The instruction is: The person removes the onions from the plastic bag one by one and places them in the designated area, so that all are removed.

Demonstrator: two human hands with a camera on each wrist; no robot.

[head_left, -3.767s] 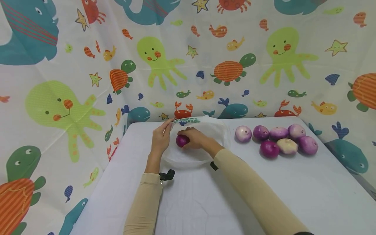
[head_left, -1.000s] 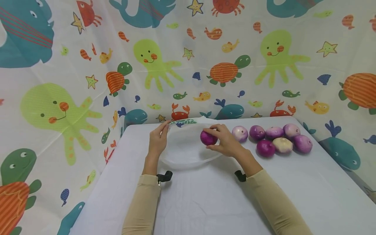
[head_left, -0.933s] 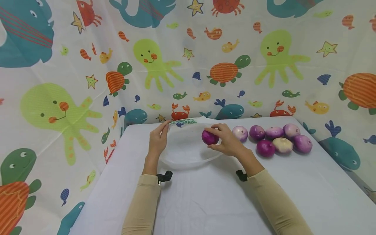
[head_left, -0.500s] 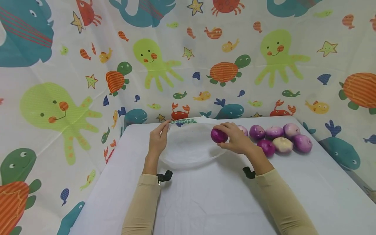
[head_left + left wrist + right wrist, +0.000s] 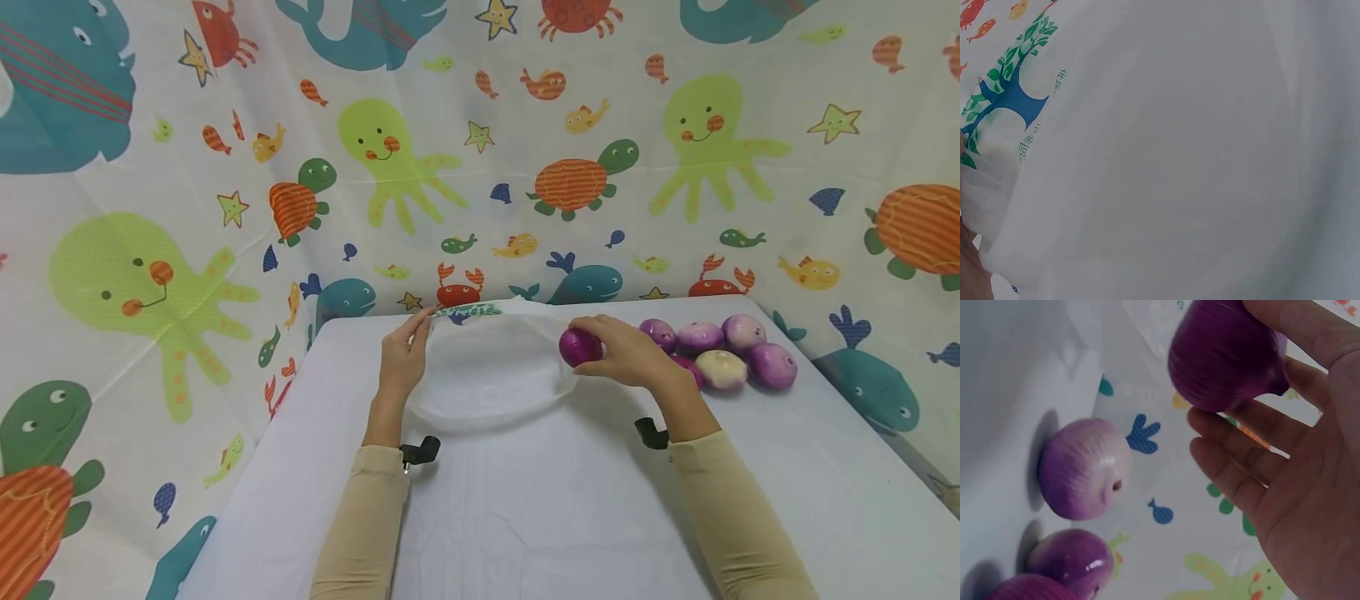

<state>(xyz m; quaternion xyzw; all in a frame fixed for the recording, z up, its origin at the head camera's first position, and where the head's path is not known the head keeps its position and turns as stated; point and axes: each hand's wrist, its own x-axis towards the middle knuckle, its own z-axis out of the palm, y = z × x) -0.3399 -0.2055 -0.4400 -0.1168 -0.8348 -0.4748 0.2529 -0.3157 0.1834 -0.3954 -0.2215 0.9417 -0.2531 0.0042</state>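
Observation:
A white plastic bag (image 5: 487, 371) with a green and blue leafy print lies with its mouth wide on the white table. My left hand (image 5: 402, 362) pinches its far left rim; the left wrist view is mostly filled by the bag's white film. At the bag's right edge, my right hand (image 5: 633, 354) holds a dark purple onion (image 5: 580, 347) between thumb and fingers. In the right wrist view, that same onion (image 5: 1229, 359) is raised, and a pale purple onion (image 5: 1085, 469) sits below it on the table, hidden behind the hand in the head view.
To the right of the hand, several onions form a cluster, among them a yellowish one (image 5: 722, 370) and a purple one (image 5: 772, 367). A white curtain (image 5: 480, 192) printed with sea animals hangs behind and left of the table (image 5: 510, 508).
Over these frames the right hand has brought the dark purple onion from inside the bag rightward to its right edge, covering the pale onion. The left hand keeps its hold on the rim.

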